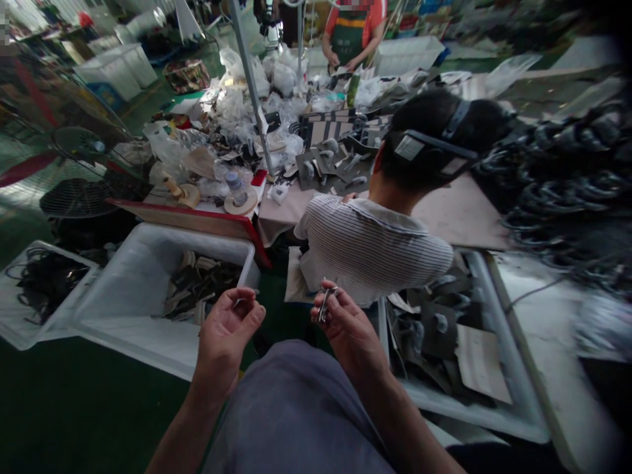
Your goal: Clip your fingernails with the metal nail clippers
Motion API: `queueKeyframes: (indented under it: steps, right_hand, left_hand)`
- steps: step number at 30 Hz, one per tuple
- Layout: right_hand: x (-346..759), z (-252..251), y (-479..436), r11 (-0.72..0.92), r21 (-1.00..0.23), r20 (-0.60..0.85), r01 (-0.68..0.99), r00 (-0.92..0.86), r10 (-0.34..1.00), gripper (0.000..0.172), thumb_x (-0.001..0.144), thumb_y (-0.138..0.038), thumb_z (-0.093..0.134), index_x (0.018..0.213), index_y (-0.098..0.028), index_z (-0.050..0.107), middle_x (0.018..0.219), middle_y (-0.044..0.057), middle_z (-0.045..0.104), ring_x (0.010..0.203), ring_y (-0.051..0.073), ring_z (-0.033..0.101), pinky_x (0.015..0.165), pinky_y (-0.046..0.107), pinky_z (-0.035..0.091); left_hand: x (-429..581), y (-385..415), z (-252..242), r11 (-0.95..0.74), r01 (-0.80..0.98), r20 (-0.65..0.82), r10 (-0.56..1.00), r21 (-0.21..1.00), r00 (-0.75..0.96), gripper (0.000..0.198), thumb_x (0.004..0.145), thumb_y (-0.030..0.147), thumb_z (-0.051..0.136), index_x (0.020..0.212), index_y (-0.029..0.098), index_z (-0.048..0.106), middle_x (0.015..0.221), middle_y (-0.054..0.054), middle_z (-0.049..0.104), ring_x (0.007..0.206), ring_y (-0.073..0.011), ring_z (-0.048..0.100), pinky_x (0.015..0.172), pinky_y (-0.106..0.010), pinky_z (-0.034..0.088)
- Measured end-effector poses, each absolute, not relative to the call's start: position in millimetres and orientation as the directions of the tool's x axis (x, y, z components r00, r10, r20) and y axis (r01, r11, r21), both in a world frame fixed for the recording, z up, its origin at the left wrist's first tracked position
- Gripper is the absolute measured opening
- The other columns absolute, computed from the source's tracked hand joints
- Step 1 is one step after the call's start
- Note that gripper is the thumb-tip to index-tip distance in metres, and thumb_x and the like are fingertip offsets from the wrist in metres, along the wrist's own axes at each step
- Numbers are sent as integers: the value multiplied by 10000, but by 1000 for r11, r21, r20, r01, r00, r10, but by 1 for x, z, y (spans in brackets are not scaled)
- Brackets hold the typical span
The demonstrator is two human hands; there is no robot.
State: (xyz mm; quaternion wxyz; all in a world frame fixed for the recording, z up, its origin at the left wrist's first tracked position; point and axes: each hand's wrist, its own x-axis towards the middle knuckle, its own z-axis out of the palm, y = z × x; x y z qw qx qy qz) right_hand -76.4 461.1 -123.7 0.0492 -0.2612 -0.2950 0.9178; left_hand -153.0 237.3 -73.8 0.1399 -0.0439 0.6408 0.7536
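My right hand [348, 324] is closed around a small shiny metal tool [323, 307], held between thumb and fingers; its exact kind is too small to make out. To the left, my left hand [228, 339] is raised with the palm turned inward, its fingers curled and the thumb close to them. A tiny pale glint shows at its fingertips, but what they pinch, if anything, cannot be made out. The two hands are apart, above my lap.
A seated person in a striped shirt [370, 243] is close in front. White bins with dark cut pieces stand left [123, 257] and right [523, 421]. A cluttered worktable [286, 207] lies beyond, with a metal pole [251, 85]. A fan [74, 141] stands left; another person [350, 39] works behind.
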Motion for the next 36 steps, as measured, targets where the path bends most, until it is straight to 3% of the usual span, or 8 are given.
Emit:
queueKeyframes:
  steps: [9,13,15,17,20,23,29,36]
  right_hand:
    - [-66,-121,477,-810,-575,-455,114,-868,201,683,924,-564,1018,1478,-237,789,1243,104,866,1014,222,799,934,349,637]
    - [-57,-122,483,-827,-557,-430,77,-879,208,604,981,-517,972,1479,-223,798,1248,97,842,1068,209,760,971,321,618]
    - [-53,-119,486,-858,-511,-420,51,-886,197,541,1007,-500,941,1453,-219,816,1184,74,809,1025,189,724,929,300,616]
    - [-50,-114,489,-885,-464,-405,26,-895,186,504,1013,-480,928,1433,-220,826,1106,51,760,958,169,673,868,282,605]
    - [-47,-105,491,-892,-452,-404,24,-897,181,520,982,-467,950,1428,-226,830,1062,45,723,915,164,626,832,276,594]
    - [-45,-100,490,-884,-466,-428,39,-884,186,565,951,-498,972,1430,-233,833,1092,64,736,959,185,643,858,292,609]
    - [-40,-98,488,-892,-450,-426,48,-889,167,536,961,-486,966,1429,-257,841,1112,76,766,990,210,667,881,323,616]
    - [-37,-99,488,-888,-458,-425,54,-890,165,555,941,-516,974,1420,-268,845,1111,75,759,975,213,656,853,324,610]
  left_hand:
    - [-143,261,-113,92,-307,-318,374,947,-871,510,1038,518,941,1407,191,809,1410,-149,800,1334,-282,746,1171,-397,584]
    - [-134,277,-117,-12,-399,-350,455,917,-819,502,1010,438,989,1412,198,808,1381,-139,786,1300,-265,745,1132,-368,597]
    - [-135,284,-106,-276,-544,-376,480,792,-792,390,989,393,1005,1242,180,798,1170,-85,742,1062,-188,731,980,-313,624]
    - [-137,290,-90,-552,-649,-396,517,524,-759,306,996,306,976,1089,170,718,1011,-21,610,862,-117,631,815,-254,596]
    - [-141,300,-66,-732,-633,-393,520,253,-758,274,1001,106,894,1045,165,630,962,16,492,796,-75,565,750,-205,553]
    - [-142,310,-55,-763,-590,-389,475,265,-789,300,991,41,879,1107,164,632,984,15,481,819,-74,566,767,-196,558]
    - [-136,318,-54,-729,-554,-373,422,403,-827,331,987,134,953,1162,171,674,1053,-10,524,872,-102,565,810,-235,586]
    - [-133,315,-51,-736,-554,-356,434,390,-828,281,1022,153,924,1175,178,690,1033,-8,520,865,-104,545,828,-237,571]
